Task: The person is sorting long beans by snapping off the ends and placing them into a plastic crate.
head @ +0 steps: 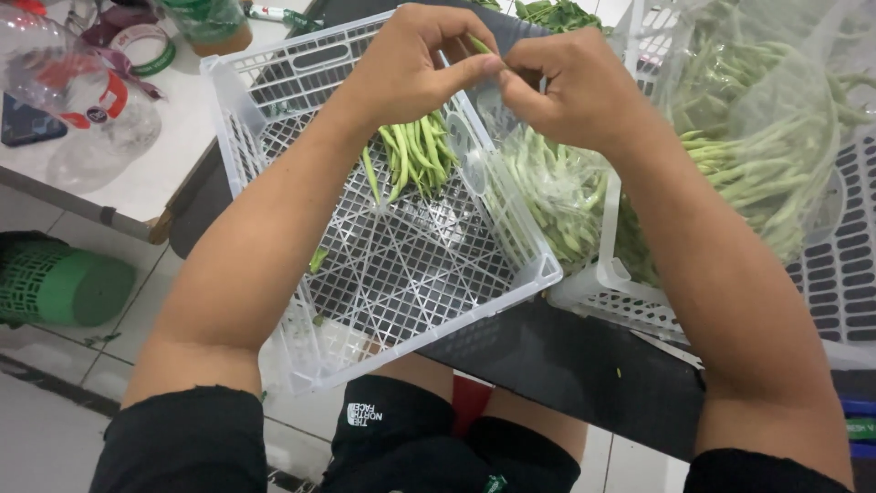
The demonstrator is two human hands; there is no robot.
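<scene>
Green bean point(478, 43) was pinched between left hand point(406, 68) and right hand point(573, 89) above white crate point(274, 78), beside bagged beans point(757, 137).

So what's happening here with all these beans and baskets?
A seated person holds one green bean between the fingertips of the left hand and the right hand, above a white plastic crate. A small pile of green beans lies in that crate. To the right, clear plastic bags of beans sit in a second white crate.
</scene>
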